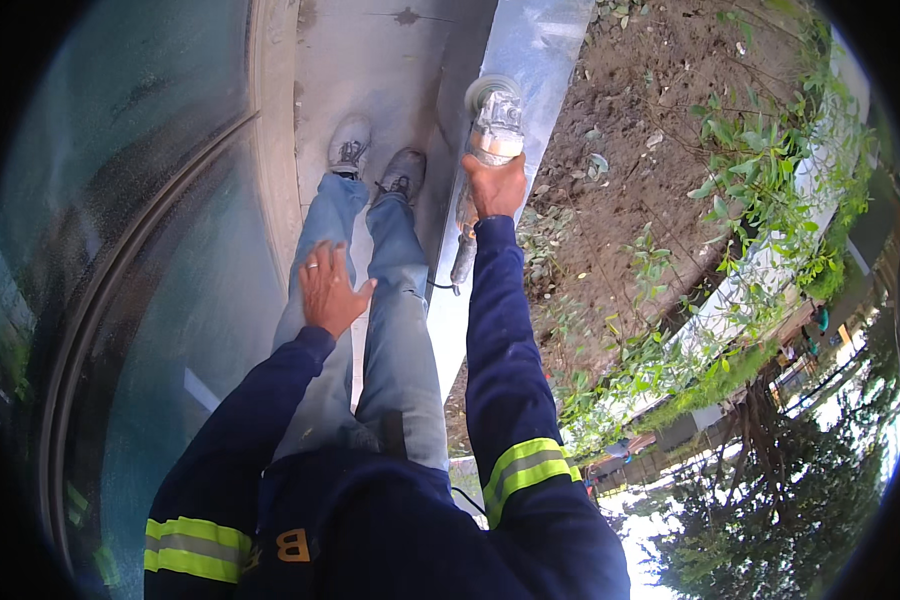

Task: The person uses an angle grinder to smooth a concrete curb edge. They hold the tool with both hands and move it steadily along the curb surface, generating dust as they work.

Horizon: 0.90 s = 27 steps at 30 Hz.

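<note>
My right hand (497, 184) is wrapped round the body of a dusty angle grinder (497, 135). The grinder's round disc (492, 92) lies over the top of a pale, smooth ledge (533, 55); whether it touches the surface I cannot tell. Behind my hand, the tool's rear end and a black cord (444, 287) hang beside the ledge. My left hand (331, 289) rests over my thigh with its fingers stretched out, a ring on one finger and nothing held.
Left of me stands a large dusty glass pane (185, 330) in a dark frame. My shoes (350, 142) are on a narrow concrete walkway (355, 60). Beyond the ledge lies a bed of bare soil (630, 150) with leafy green plants (755, 150), edged by another pale kerb.
</note>
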Tool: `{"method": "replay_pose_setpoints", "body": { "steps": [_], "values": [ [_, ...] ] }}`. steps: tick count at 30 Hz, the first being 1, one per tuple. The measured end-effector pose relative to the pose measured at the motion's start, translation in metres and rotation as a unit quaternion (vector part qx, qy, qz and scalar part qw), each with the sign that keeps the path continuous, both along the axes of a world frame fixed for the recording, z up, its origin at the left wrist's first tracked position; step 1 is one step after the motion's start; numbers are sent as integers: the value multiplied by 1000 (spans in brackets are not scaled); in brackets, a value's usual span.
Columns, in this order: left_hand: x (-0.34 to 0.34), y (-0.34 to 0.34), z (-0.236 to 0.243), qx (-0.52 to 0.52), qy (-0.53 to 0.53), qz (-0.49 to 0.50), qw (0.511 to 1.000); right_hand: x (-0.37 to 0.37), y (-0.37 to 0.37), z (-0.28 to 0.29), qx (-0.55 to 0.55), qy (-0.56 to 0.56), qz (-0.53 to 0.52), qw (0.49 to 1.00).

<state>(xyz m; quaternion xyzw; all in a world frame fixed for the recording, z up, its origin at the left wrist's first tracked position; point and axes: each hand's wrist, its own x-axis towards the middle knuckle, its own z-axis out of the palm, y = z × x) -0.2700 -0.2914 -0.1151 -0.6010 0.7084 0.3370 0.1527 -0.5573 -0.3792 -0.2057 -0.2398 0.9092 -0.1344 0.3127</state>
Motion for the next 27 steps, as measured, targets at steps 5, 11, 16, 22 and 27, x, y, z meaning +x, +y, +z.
{"method": "replay_pose_setpoints", "body": {
  "steps": [5, 11, 16, 22, 27],
  "values": [
    [-108, 13, -50, 247, 280, 306, 876, 11, -21, 11, 10, -8, -13, 1000],
    [-172, 18, -102, 287, 367, 404, 787, 14, -26, 9, -10, -10, -43, 999],
    [-174, 13, -86, 299, 305, 386, 818, 6, -2, -1, -29, -6, -61, 998],
    [-173, 34, -88, 254, 288, 432, 816, 23, 2, 8, -7, -24, -32, 999],
    [-171, 25, -108, 208, 277, 436, 831, 30, -28, 15, 18, -35, -19, 999]
  ]
}}
